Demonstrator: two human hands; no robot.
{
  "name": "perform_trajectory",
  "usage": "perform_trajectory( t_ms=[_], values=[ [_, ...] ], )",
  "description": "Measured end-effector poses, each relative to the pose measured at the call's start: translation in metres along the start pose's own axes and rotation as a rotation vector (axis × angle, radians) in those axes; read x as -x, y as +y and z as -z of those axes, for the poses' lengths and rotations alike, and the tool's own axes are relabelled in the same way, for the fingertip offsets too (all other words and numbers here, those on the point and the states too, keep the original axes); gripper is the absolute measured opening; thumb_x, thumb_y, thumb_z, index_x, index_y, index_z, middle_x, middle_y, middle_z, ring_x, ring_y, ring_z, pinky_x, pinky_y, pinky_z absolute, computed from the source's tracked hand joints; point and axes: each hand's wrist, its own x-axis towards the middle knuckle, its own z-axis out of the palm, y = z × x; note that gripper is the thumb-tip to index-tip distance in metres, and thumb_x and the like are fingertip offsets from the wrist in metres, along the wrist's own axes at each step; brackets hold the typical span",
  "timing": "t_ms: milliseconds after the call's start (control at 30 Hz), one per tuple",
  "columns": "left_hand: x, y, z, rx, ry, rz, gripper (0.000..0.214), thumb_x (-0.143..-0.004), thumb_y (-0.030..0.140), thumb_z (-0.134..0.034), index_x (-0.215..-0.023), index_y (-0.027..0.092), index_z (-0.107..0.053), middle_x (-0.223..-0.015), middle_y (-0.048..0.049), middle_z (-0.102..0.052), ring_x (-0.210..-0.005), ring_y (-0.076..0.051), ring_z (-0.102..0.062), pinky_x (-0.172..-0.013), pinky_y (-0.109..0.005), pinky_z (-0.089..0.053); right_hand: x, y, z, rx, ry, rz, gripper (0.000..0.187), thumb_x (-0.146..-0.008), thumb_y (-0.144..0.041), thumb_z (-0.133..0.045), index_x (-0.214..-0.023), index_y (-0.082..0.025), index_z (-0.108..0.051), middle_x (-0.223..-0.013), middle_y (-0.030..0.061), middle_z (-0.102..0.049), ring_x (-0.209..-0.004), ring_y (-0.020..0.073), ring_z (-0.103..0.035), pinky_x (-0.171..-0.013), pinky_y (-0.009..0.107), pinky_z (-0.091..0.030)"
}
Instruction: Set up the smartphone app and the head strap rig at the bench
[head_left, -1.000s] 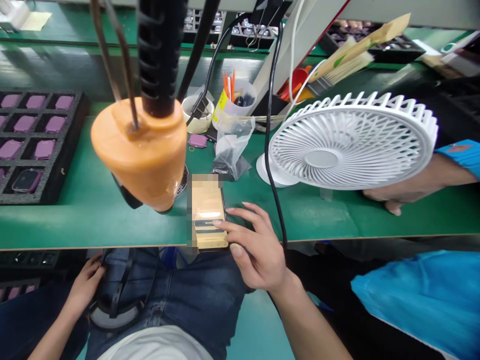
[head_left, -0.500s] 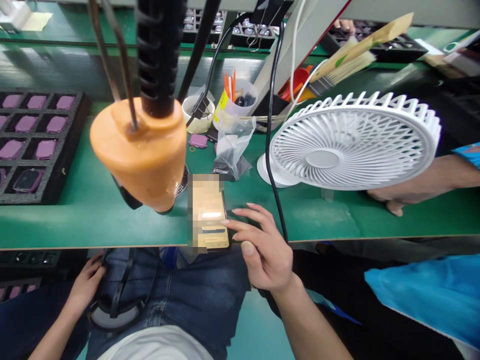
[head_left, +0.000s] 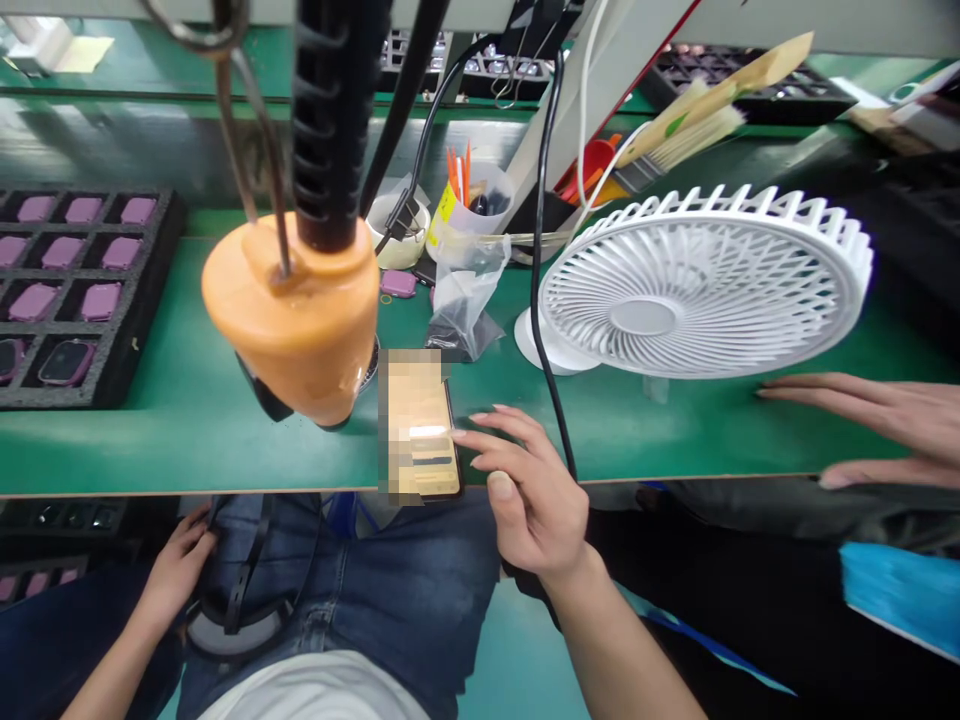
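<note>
The phone (head_left: 418, 428) lies flat, lit yellowish screen up, lengthwise at the front edge of the green bench (head_left: 187, 440), its near end slightly overhanging.

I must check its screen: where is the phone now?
In the head view the phone lies at the near edge of the bench, right of the orange cone, with the right hand at its right side.

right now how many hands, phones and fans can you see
hands: 3 (left hand, right hand, co-worker's hand)
phone: 1
fan: 1
total: 5
</note>
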Motion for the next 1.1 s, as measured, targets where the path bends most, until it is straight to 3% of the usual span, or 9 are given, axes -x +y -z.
perform_trajectory(
  t_ms=[800,967,1100],
  values=[
    [-0.003,0.008,0.004,-0.06,-0.027,-0.025,0.045,-0.079,0.066,-0.061,-0.058,0.027,-0.067,-0.152,-0.0157,-0.07,-0.156,-0.041,-0.053,-0.136,-0.052,-0.033,-0.001,0.0,-0.003,-0.01,0.024,-0.006,0.023,-0.1,-0.009,-0.057,-0.117,-0.021,-0.068,-0.122,0.0111,-0.082,-0.127,0.0319,-0.073,-0.115,0.062,-0.058],
    [-0.001,0.018,0.006,-0.02,-0.029,-0.001,0.045,-0.075,0.069,-0.064,-0.067,0.026,-0.075,-0.155,-0.0173,-0.068,-0.156,-0.042,-0.053,-0.137,-0.053,-0.03,-0.001,0.0,-0.002,-0.005,0.025,-0.016,0.023,-0.102,-0.01,-0.055,-0.117,-0.022,-0.068,-0.123,0.0116,-0.082,-0.127,0.0331,-0.073,-0.113,0.065,-0.059],
    [0.006,0.03,0.018,0.025,-0.042,0.035,0.043,-0.071,0.068,-0.07,-0.074,0.026,-0.079,-0.153,-0.0144,-0.071,-0.159,-0.044,-0.05,-0.137,-0.052,-0.032,-0.001,0.0,-0.002,-0.008,0.026,-0.021,0.022,-0.103,-0.011,-0.055,-0.117,-0.022,-0.067,-0.123,0.012,-0.082,-0.128,0.0333,-0.073,-0.113,0.065,-0.059]
  ],
)
